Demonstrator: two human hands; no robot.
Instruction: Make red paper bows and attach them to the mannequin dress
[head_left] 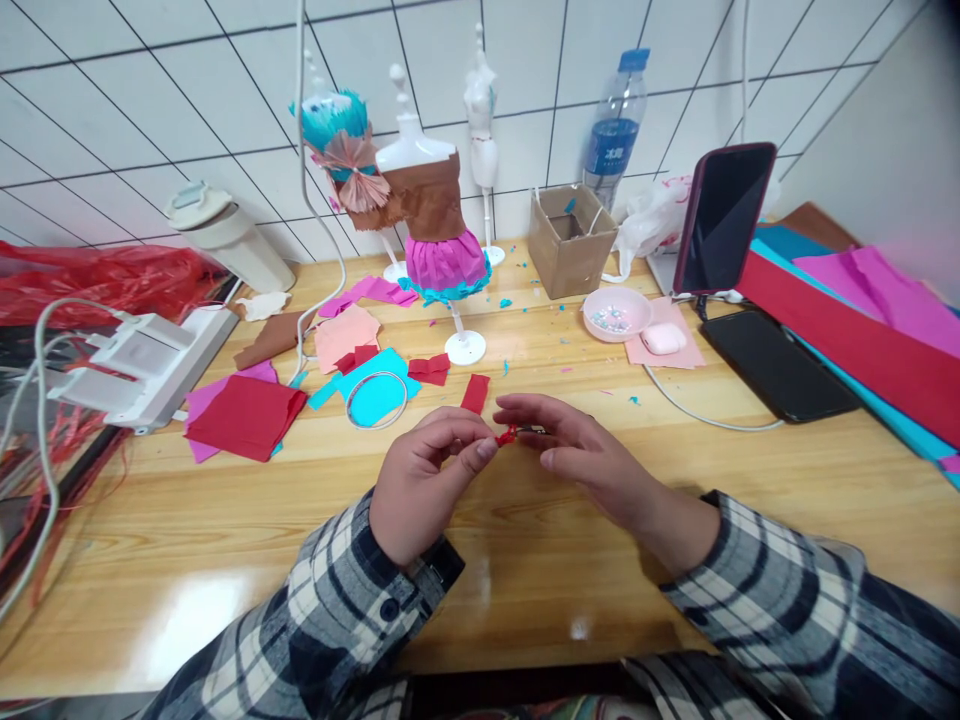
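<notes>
Between the thumb and fingers of my left hand (pixel 431 480) is a small crumpled piece of red paper (pixel 507 436), pinched tight. Just to its right, my right hand (pixel 592 460) has its index finger stretched out above and its thumb below. A thin dark item (pixel 531 430) runs from the red paper into the right fingers, its kind too small to make out. Beyond the hands lies a red paper strip (pixel 475 394). Farther back stands a mini dress form (pixel 424 190) in a brown top and a magenta skirt with a blue ruffled hem.
Cut papers and a ring (pixel 349 408) lie to the left, near a power strip (pixel 176 360). At the back stand two more dress forms, a cardboard box (pixel 566 260) and a bottle (pixel 615 130). A pink bead dish (pixel 616 325) and phones (pixel 780 365) are right.
</notes>
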